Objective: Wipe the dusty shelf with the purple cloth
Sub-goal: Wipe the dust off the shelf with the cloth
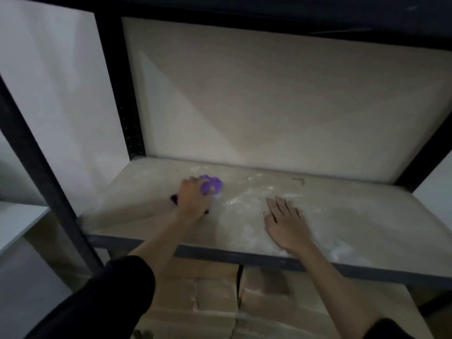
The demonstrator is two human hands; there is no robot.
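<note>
A beige shelf board (354, 216) in a dark metal rack fills the middle of the head view. White dust (247, 199) streaks its centre and front right. My left hand (193, 199) is closed on a bunched purple cloth (212, 184), which presses on the board left of centre; part of the cloth sticks out past my fingers. My right hand (286, 221) lies flat on the board with fingers spread, palm down in the dust, holding nothing.
Dark rack posts (44, 177) stand at the left and a dark upper shelf (269, 13) hangs overhead. A pale back panel (269, 101) closes the rear. Cardboard boxes (220, 297) sit on the level below. A white surface (17, 221) lies at far left.
</note>
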